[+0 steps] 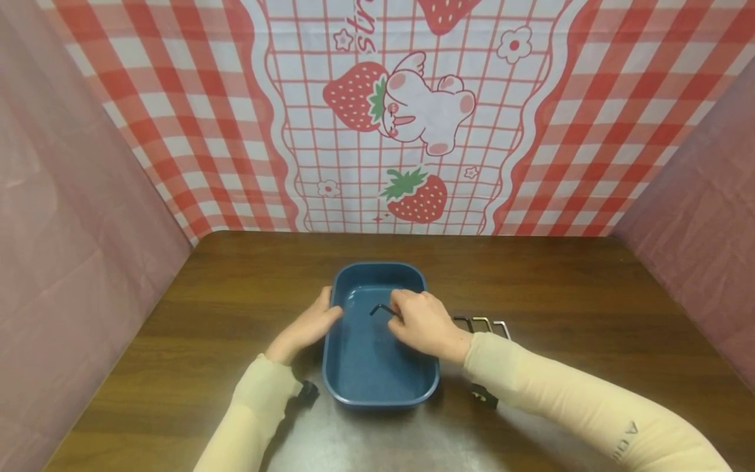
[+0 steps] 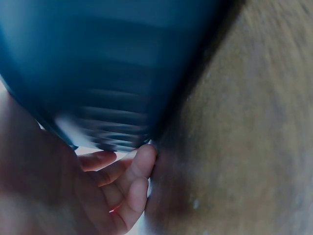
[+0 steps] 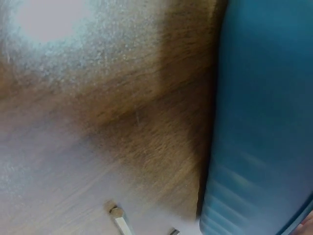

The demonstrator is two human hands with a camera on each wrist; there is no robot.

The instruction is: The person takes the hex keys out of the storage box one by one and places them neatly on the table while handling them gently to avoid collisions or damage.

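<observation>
A blue rectangular plastic basin [image 1: 380, 401] stands on the wooden table in front of me. My left hand [image 1: 303, 329] holds its left side, thumb over the rim and the other fingers along the outer wall; in the left wrist view these fingers [image 2: 139, 169] lie low against the ribbed side. Over the basin's interior, my right hand [image 1: 426, 324] pinches a black hex key [image 1: 380, 308]. Its short bent end points left, and the rest is hidden in the hand. The right wrist view has only the basin's outer wall [image 3: 264, 112] and the table.
Right of the basin, partly behind the right wrist, lie a black hex key [image 1: 463, 320], a gold one [image 1: 482, 322] and a silver one [image 1: 503, 327]. A strawberry-print checked cloth [image 1: 236, 164] hangs behind the table [image 1: 236, 275], with pink cloth at both sides.
</observation>
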